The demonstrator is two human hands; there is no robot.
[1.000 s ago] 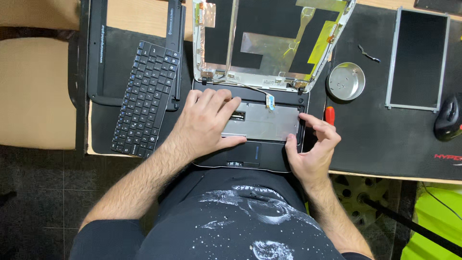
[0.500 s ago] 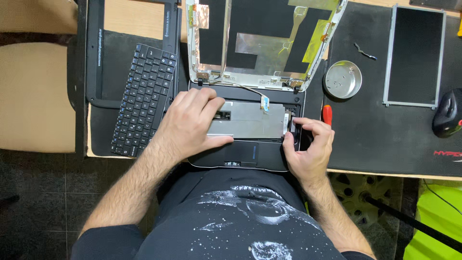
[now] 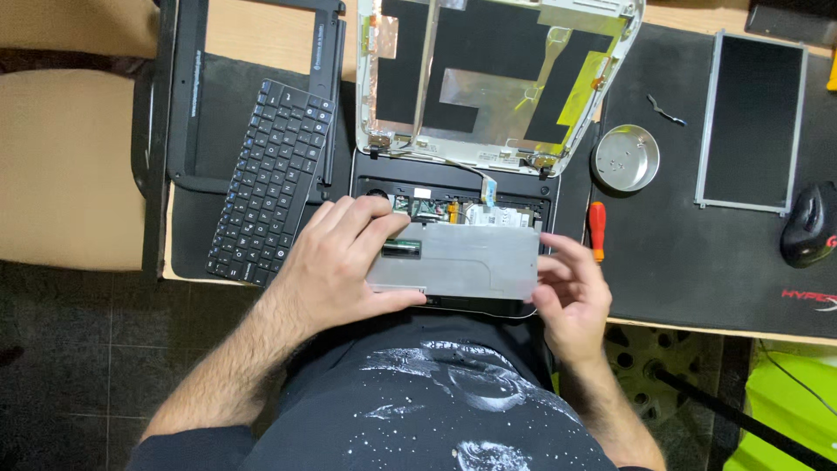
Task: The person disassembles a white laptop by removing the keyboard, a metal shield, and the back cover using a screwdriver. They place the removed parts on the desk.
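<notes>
Both hands pinch the grey metal plate (image 3: 460, 260): left hand (image 3: 344, 262) grips its left edge, right hand (image 3: 571, 288) its right, holding it over the open laptop base (image 3: 453, 194). Black mats (image 3: 680, 253) cover the wooden bench (image 3: 253, 26) above a dark tiled floor (image 3: 87, 349). Around lie a loose keyboard (image 3: 270, 179), round tin (image 3: 625, 157), red screwdriver (image 3: 597, 228), screen panel (image 3: 754, 122) and mouse (image 3: 809, 222). Plate hides most of the base.

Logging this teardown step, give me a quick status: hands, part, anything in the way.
Left hand and right hand grip the metal plate at opposite ends, above the laptop base. Red screwdriver beside right hand; nothing blocking.
</notes>
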